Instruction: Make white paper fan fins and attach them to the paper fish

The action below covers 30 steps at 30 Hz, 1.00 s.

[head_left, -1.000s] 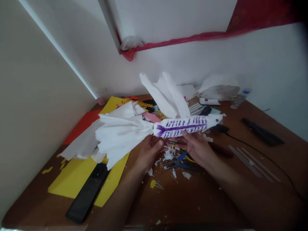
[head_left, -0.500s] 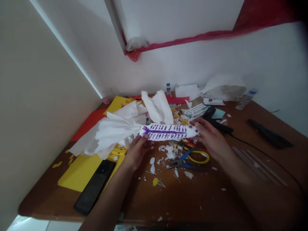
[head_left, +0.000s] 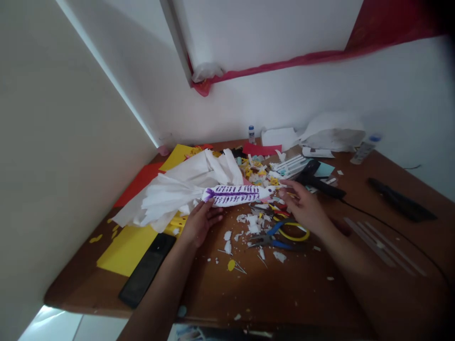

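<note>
White paper-like material forms a slender fish-shaped figure (head_left: 234, 194) with purple stripes along its body and a purple eye dot, held level above the middle of the worktop (head_left: 220, 303), a brown wooden surface. Its broad pleated white tail (head_left: 170, 195) fans out to the left, over a bright yellow sheet (head_left: 124, 248).

Of the 2 hands, the left hand (head_left: 203, 221) grips the figure where body meets tail, thumb on top and fingers curled beneath. The right hand (head_left: 302, 201) is at the snout end, its thumb and fingers slightly parted; I cannot tell whether they touch the figure.

Below and between the 2 hands lie torn white scraps (head_left: 254, 225) and metal pliers with blue handles (head_left: 269, 240), beside a yellow loop handle (head_left: 306, 235). Nearer the front edge rests a small yellow disc (head_left: 231, 265) next to thin pale sticks.

Left of the left forearm, a black smartphone (head_left: 147, 270) overlaps the yellow sheet. Behind the right hand sits a black glue gun (head_left: 322, 185) with a trailing cord, and farther right lie long translucent strips (head_left: 377, 244).
</note>
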Tool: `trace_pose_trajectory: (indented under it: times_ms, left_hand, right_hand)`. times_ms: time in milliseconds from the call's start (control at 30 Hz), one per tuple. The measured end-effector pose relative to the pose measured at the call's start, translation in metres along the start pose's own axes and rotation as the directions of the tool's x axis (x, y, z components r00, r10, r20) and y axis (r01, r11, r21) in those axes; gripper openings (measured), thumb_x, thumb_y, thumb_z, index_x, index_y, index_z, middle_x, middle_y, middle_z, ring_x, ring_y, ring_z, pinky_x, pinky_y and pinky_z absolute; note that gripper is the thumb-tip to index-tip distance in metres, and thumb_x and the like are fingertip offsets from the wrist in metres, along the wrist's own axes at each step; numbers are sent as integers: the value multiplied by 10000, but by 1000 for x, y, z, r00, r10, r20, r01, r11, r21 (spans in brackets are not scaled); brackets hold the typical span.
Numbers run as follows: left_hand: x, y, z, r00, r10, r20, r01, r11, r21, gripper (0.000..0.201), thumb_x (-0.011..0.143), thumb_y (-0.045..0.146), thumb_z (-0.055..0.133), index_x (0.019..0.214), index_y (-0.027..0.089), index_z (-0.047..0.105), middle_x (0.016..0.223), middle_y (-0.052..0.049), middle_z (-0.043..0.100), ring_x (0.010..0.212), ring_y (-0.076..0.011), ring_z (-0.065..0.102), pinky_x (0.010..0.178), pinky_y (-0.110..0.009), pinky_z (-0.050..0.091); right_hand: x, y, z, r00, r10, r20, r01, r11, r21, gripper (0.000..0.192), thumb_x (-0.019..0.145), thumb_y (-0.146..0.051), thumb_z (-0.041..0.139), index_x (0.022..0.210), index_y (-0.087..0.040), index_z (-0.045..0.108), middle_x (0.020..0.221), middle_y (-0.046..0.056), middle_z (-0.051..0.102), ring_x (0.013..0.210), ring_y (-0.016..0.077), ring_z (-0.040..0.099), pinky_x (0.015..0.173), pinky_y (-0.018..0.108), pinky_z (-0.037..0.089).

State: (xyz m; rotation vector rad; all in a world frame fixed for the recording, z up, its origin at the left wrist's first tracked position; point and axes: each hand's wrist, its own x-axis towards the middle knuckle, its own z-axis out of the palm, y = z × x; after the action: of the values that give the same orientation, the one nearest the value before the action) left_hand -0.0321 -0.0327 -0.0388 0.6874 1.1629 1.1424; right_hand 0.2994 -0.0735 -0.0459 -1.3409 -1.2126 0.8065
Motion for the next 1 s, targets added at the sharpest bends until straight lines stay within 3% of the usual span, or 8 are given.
trace_pose_trajectory:
  times_ms: [300,533,633,733,800,867,933,1000]
  left_hand:
    - [7,-2,-5,996,-69,-63,68,997,-25,222,916,256,858,1041,166,698,1008,-84,779,897,-202,798,843,-333,687]
    - [-31,11,-4,998,-59,-12,57,990,-126,104,1007,235,708,1080,163,726,1420,-154,722,1278,-282,754,1149,-419,607]
    - [-56,14,-9,999,-44,-12,42,992,-120,245,996,333,742,1218,229,733,1596,-107,619,1322,-296,731,1132,-451,617]
    - [-73,18,-16,996,82,-34,-78,993,92,542,957,461,785,1462,331,635,1630,-84,598,1213,-287,772,978,-439,662]
    - [-76,23,-20,972,234,9,-222,909,353,630,963,533,764,1519,293,592,1424,-117,742,1067,-263,794,902,-402,647]
    - [-73,30,-20,932,342,119,-343,729,592,599,988,573,718,1477,237,631,1102,-90,828,941,-242,789,866,-365,618]
    - [-66,34,-11,898,353,262,-421,520,743,495,1017,559,675,1389,235,702,917,-48,819,866,-229,777,825,-336,595]
    - [-55,35,6,853,293,433,-514,324,794,380,1045,508,640,1311,266,762,947,-36,834,835,-215,770,772,-312,577]
  right_hand:
    - [6,21,-5,977,-193,91,211,937,-279,394,1055,-531,598,1338,-274,693,1418,128,675,1231,302,705,983,475,655]
    - [5,15,-8,961,-256,103,276,896,-347,347,1076,-503,560,1297,-270,691,1411,136,680,1255,305,706,975,459,657]
    - [4,10,-9,946,-305,107,320,839,-439,331,1079,-472,560,1304,-262,682,1413,143,692,1308,324,685,1106,520,586]
    - [2,6,-7,932,-340,124,354,786,-506,329,1080,-451,566,1309,-244,680,1406,147,708,1319,330,682,1167,530,533]
    - [2,5,-8,926,-346,149,370,760,-534,334,1081,-451,563,1315,-242,679,1386,140,727,1302,334,692,1147,522,542]
    - [2,7,-10,925,-336,179,376,727,-575,324,1082,-445,558,1305,-247,685,1339,125,759,1261,340,711,1104,521,558]
    - [4,9,-16,929,-314,198,366,694,-620,308,1081,-430,555,1289,-251,697,1277,107,793,1198,334,737,1038,499,579]
    - [7,10,-25,942,-280,187,330,664,-671,302,1078,-420,560,1279,-253,711,1211,90,821,1123,320,764,961,461,592]
